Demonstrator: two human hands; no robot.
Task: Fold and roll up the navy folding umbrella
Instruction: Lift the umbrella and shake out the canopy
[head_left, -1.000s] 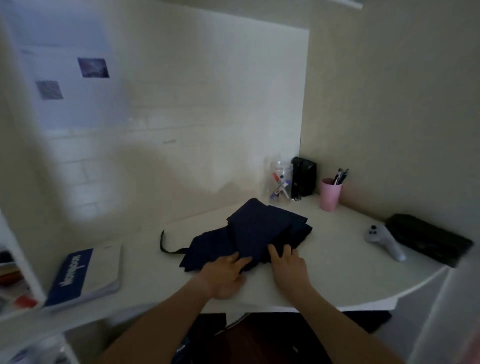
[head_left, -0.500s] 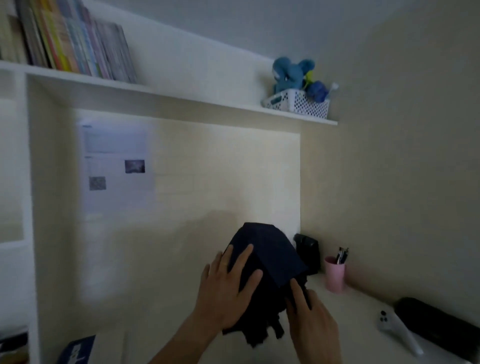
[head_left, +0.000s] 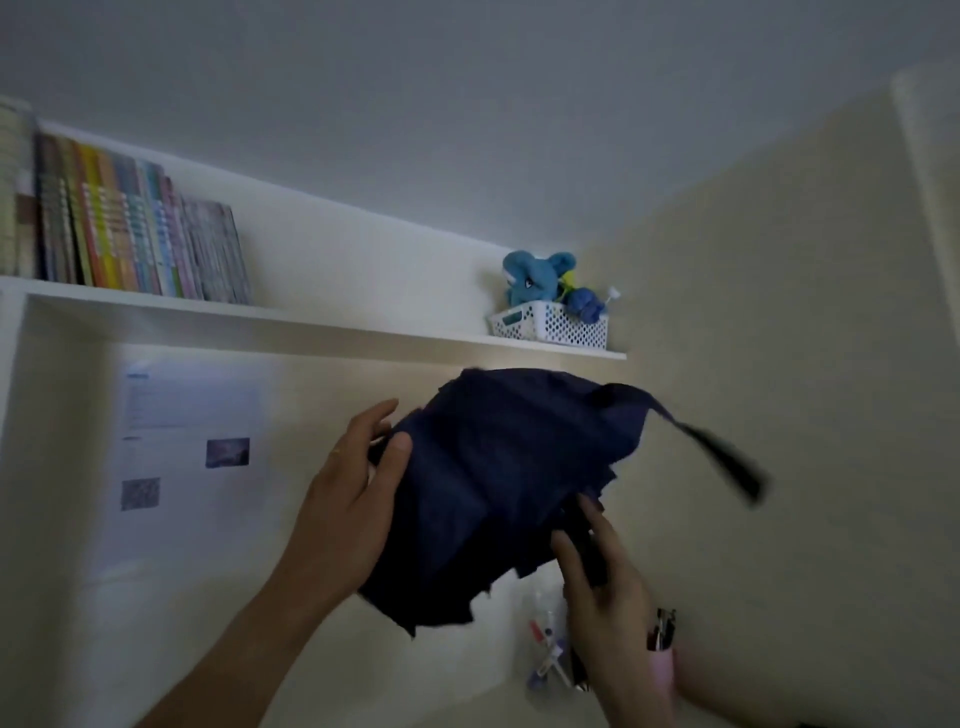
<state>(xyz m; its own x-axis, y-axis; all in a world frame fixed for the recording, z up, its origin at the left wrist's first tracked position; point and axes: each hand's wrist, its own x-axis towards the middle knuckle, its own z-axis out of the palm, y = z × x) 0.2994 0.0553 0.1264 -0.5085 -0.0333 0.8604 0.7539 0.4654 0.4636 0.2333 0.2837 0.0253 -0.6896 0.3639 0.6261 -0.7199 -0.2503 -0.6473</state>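
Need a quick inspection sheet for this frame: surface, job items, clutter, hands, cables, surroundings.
Surface: desk almost out of view; only a pale strip at the bottom edge.
Job's things: navy umbrella held up in the air, canopy loose and bunched, not rolled; its strap flung out to the right, blurred.
Clutter: clear jar of markers and pens low at right, partly hidden.
Grippers: left hand grips the canopy's left side; right hand holds the dark handle end.
Cables: nothing seen.
Surroundings: shelf with books; white basket with a blue plush toy; printed sheet on the wall.
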